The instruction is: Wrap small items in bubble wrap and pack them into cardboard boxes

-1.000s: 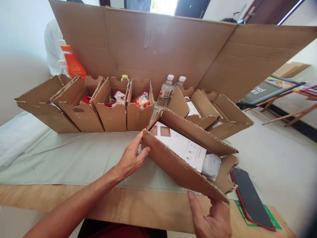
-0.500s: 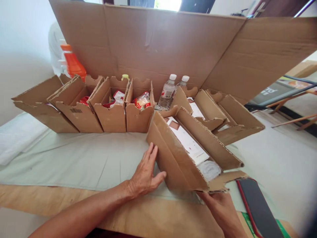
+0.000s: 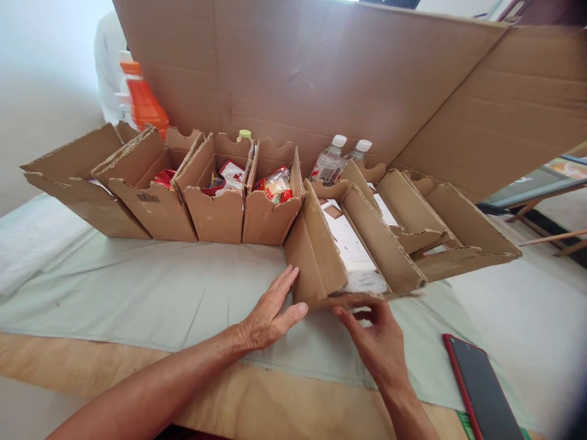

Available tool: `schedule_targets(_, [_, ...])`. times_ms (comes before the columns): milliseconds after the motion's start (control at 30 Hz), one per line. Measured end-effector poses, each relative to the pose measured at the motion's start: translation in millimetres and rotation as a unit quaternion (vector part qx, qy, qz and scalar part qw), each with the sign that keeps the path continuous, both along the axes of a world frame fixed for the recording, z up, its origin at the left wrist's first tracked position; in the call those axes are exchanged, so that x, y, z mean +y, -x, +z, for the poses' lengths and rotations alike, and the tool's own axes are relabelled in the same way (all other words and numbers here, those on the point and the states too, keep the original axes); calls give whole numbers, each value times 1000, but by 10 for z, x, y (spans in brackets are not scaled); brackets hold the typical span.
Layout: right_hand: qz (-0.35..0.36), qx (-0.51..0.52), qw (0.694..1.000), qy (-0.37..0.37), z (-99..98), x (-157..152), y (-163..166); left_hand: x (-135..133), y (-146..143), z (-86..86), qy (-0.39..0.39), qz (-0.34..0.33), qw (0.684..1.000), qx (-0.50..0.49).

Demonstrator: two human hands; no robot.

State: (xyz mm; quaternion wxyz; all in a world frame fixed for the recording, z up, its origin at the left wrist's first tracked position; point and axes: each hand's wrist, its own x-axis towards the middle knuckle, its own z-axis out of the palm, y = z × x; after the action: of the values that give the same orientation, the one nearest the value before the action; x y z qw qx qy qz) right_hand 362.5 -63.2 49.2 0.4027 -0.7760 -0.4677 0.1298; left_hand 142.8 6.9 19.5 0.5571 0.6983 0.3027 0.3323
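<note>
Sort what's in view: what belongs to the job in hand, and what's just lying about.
Job in hand:
cardboard bin, left hand at its side, right hand at its near end
white box inside it
probably the row of bins

Apparently lying about:
phone
water bottles
orange bottle

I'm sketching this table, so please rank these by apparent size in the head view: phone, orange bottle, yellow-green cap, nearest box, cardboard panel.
1. Cardboard panel
2. Nearest box
3. Phone, cut off by the frame; nearness to the camera probably enlarges it
4. Orange bottle
5. Yellow-green cap
</note>
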Motion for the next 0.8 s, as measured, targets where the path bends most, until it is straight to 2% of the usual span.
schedule_targets(167, [-14, -113, 992, 56, 67, 641, 35, -15, -2, 47, 106, 15, 994, 18])
schedule_targets(267, [-12, -139, 987, 86, 71, 835, 53, -24, 0, 91, 136, 20, 990, 31])
schedule_targets(367, [15, -134, 987, 85, 39, 785, 130, -11, -5, 88, 144, 27, 989, 22])
schedule_targets(500, [121, -105, 986, 48, 20, 655, 330, 10, -32, 7, 146, 40, 988, -17])
schedule_targets(600, [182, -82, 980, 15, 30, 719, 433, 16, -60, -54, 137, 57, 988, -44])
schedule_targets(800, [187, -69, 980, -3, 42, 827, 396, 39, -81, -92, 146, 63, 986, -56])
